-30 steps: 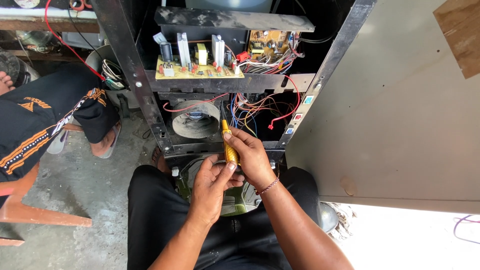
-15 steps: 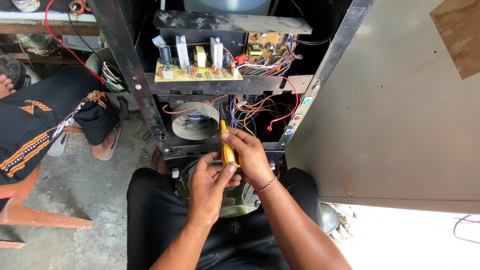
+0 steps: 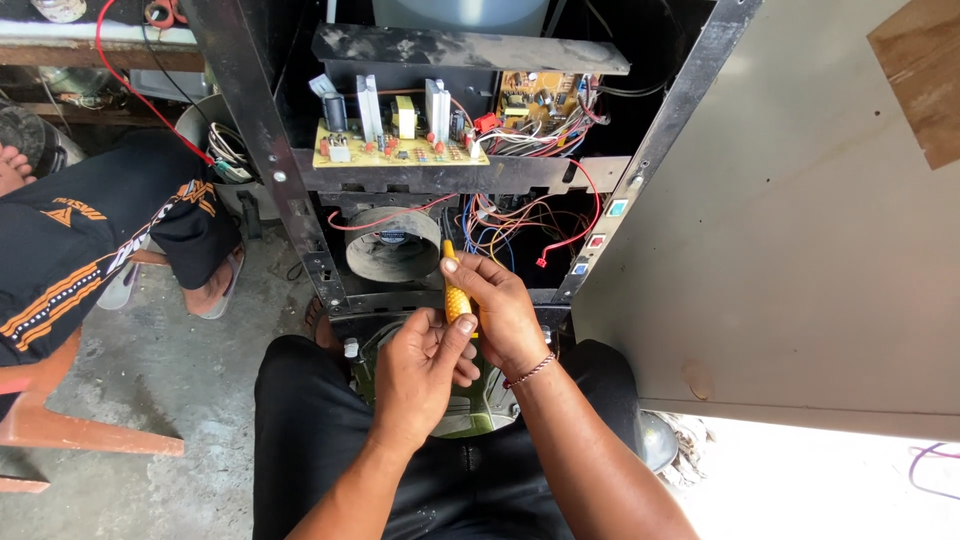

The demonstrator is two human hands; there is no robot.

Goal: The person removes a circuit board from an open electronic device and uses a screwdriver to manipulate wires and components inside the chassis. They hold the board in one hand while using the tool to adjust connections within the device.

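right now, yellow screwdriver upright in view, long axis running away from body, tip end toward wires inside open black cabinet frame. right hand clamped round handle. left hand pinching handle's lower end, fingers closed. circuit board on shelf above.

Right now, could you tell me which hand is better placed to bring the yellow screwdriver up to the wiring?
Probably the right hand: its grip already wraps the yellow screwdriver, tip pointing toward the wiring. The left hand only touches the handle's lower end.
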